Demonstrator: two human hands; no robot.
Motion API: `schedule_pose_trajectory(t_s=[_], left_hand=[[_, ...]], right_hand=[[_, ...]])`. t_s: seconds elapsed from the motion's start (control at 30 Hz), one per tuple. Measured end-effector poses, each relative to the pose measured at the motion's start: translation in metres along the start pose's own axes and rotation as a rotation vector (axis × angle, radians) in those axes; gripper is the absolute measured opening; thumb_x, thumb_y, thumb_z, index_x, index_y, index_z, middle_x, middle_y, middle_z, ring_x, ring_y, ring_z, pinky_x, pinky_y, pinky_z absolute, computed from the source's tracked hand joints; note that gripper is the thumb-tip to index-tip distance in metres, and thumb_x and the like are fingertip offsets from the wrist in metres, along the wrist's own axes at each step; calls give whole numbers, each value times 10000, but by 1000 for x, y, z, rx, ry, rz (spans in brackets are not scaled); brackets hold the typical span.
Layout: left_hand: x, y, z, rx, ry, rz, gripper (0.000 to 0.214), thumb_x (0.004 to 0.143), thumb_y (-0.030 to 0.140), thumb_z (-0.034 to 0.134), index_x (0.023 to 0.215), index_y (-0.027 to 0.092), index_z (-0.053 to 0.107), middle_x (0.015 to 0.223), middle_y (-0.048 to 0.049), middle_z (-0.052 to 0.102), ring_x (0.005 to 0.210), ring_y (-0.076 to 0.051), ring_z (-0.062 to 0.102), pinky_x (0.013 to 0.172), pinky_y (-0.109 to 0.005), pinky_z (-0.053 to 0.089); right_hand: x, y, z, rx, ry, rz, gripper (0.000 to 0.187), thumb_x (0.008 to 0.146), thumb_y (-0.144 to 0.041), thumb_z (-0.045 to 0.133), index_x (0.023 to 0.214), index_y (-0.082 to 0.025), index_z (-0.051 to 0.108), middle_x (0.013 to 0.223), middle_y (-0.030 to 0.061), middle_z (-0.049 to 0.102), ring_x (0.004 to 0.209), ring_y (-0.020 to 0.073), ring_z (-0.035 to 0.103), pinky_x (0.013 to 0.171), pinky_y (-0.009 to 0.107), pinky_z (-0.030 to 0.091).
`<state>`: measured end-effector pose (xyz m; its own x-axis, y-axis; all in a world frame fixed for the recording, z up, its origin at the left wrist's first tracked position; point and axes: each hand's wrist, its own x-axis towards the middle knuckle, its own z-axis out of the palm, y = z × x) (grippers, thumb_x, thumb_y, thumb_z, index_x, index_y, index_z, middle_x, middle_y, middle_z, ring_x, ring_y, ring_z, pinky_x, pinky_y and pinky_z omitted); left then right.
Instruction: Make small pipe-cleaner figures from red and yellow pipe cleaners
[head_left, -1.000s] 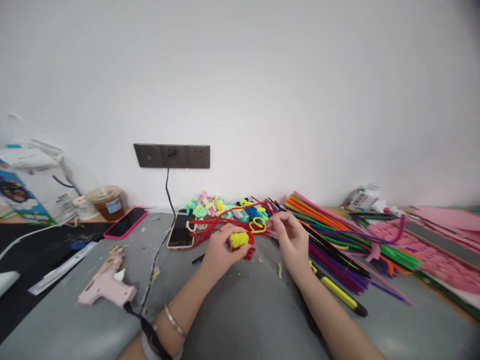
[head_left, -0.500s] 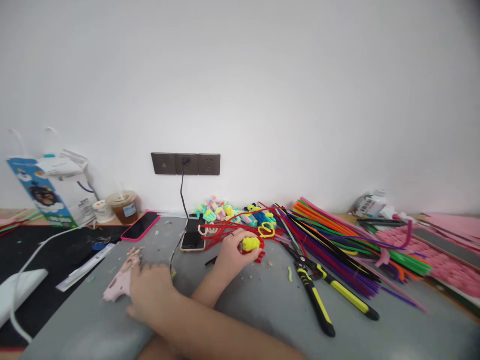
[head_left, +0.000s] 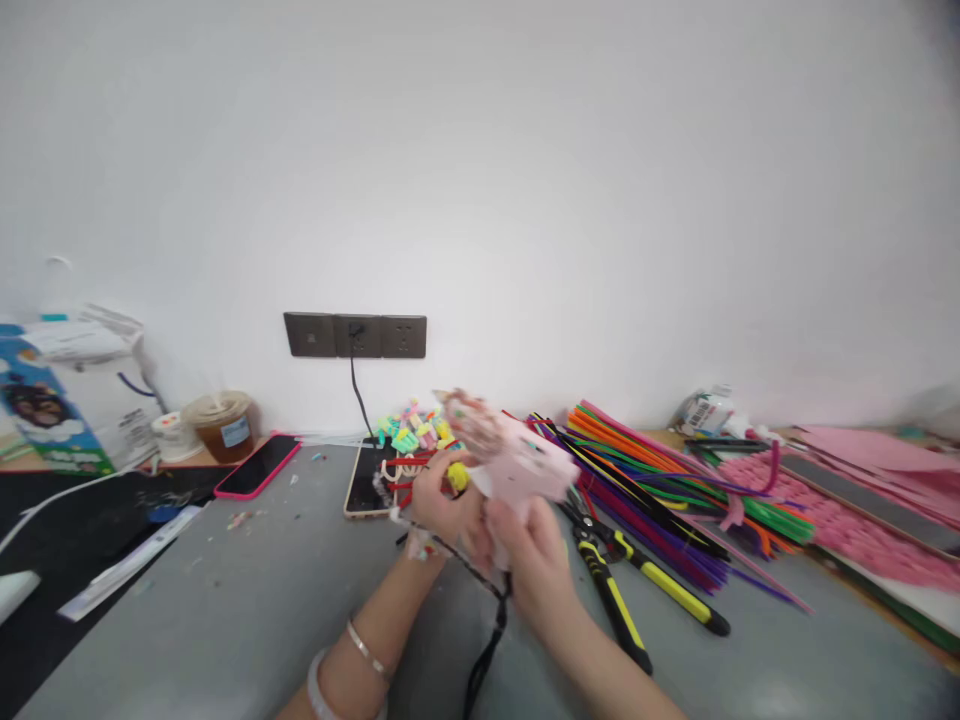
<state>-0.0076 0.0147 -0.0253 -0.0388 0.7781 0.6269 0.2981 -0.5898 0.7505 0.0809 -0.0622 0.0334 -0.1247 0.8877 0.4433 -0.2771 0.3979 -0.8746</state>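
In my right hand (head_left: 531,550) is a pink hot glue gun (head_left: 531,468), slightly blurred, its stained nozzle end pointing up and left; the fingers wrap round its handle. A dark cord (head_left: 489,650) hangs below it. Close beside the gun, my left hand (head_left: 436,505) is closed on a small fuzzy yellow pipe-cleaner piece (head_left: 457,476), most of it hidden by fingers and gun. Red pipe cleaners (head_left: 405,466) lie behind the left hand. Long-handled pliers (head_left: 619,590) with yellow and black grips rest to the right of my right hand.
Coloured pipe cleaners (head_left: 645,490) fan out at right, near pink knitted-looking material (head_left: 847,505). Small pastel pieces (head_left: 412,428) lie by the wall. At left are a pink-cased phone (head_left: 259,466), a drink cup (head_left: 223,428) and a carton (head_left: 56,405). Another phone (head_left: 360,490) lies behind my left hand.
My right hand has brought the glue gun from the left side of the table to the middle, beside the yellow piece. My arms no longer cross. The view has shifted slightly right.
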Motion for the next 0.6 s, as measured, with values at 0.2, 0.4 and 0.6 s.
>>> schedule_pose_trajectory(t_s=[0.2, 0.4, 0.6], left_hand=[[8, -3, -1, 128, 216, 274, 162, 754, 282, 674, 895, 203, 686, 859, -54, 746, 844, -220, 708, 810, -352, 581], [11, 3, -11, 278, 162, 450, 163, 809, 250, 646, 961, 199, 674, 863, -59, 730, 838, -210, 690, 798, -345, 575], [16, 2, -14, 334, 125, 557, 166, 817, 222, 642, 978, 191, 668, 845, -67, 723, 799, -209, 686, 792, -346, 570]], right_hand=[[-32, 8, -47, 152, 187, 11, 361, 875, -534, 603, 781, -190, 543, 515, -71, 391, 376, 61, 311, 360, 182, 211], [-47, 26, -69, 160, 204, 207, 425, 857, -590, 599, 903, -168, 577, 493, -84, 408, 340, 44, 290, 350, 168, 197], [-40, 6, -99, 98, 70, 369, 474, 871, -612, 566, 950, -144, 576, 468, -99, 389, 299, 29, 266, 335, 167, 168]])
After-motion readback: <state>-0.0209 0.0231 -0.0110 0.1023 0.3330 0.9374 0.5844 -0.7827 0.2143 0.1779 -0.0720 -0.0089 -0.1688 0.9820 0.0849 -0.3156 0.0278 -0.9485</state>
